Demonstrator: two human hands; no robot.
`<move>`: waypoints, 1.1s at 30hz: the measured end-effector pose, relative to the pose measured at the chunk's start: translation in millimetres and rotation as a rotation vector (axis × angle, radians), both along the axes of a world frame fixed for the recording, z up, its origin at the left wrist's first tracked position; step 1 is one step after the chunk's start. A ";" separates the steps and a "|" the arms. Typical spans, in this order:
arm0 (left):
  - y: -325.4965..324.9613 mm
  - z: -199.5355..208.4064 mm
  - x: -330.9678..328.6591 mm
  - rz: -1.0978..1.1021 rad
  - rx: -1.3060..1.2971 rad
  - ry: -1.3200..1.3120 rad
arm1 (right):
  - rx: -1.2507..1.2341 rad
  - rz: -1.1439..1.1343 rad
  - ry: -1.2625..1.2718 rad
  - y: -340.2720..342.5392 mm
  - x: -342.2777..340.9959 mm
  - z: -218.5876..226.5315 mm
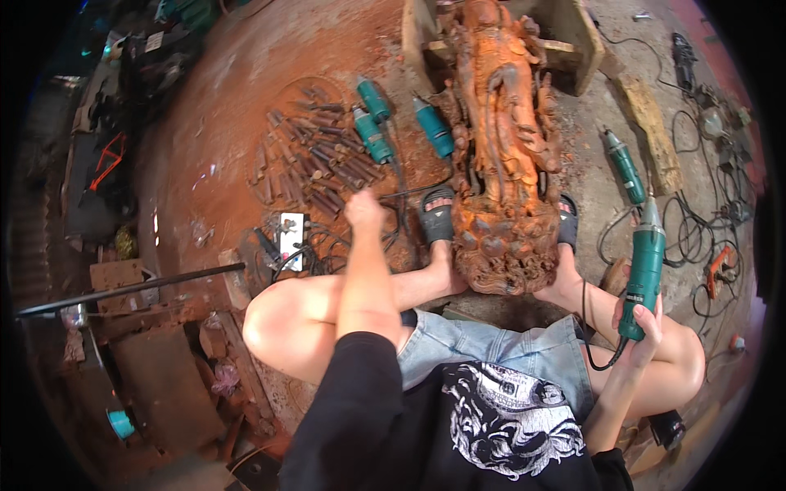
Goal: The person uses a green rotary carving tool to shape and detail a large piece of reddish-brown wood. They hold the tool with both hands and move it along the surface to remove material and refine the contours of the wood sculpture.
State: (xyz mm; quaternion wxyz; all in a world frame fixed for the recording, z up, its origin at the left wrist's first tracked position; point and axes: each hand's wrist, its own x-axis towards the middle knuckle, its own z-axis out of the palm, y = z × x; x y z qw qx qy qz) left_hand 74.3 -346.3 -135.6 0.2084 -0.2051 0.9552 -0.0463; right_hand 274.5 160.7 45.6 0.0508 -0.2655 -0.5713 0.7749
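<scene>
A carved reddish-brown wooden statue (pixel 503 123) lies lengthwise between my feet, its knobbly base toward me. My right hand (pixel 647 326) is wrapped round the lower end of a green die grinder (pixel 647 262), whose silver nose points up and away. Its black cord loops down beside my knee. My left hand (pixel 366 211) is closed at the near edge of a pile of carving chisels (pixel 315 155). What it holds, if anything, is hidden; a dark cord (pixel 417 191) runs right beside it.
Other green grinders (pixel 374 135) lie past my left hand, and one more (pixel 625 168) rests at the right. A white power strip (pixel 291 241) sits among tangled cords. A wooden trestle (pixel 573 53) is around the statue's far end. A rough timber (pixel 648 131) lies at right.
</scene>
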 end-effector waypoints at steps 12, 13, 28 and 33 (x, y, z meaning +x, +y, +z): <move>123.1 143.4 -60.3 -0.377 0.885 0.849 | -0.203 0.043 -0.097 5.7 -14.9 46.7; 173.4 155.8 -51.1 -0.768 0.864 0.922 | -0.176 0.055 -0.146 7.5 -20.9 61.7; 328.4 148.5 10.1 -1.135 1.470 0.875 | -0.086 0.980 0.475 94.3 -62.8 16.8; 320.7 144.7 2.3 -1.128 1.533 0.864 | 0.046 0.967 0.483 72.0 -86.5 37.6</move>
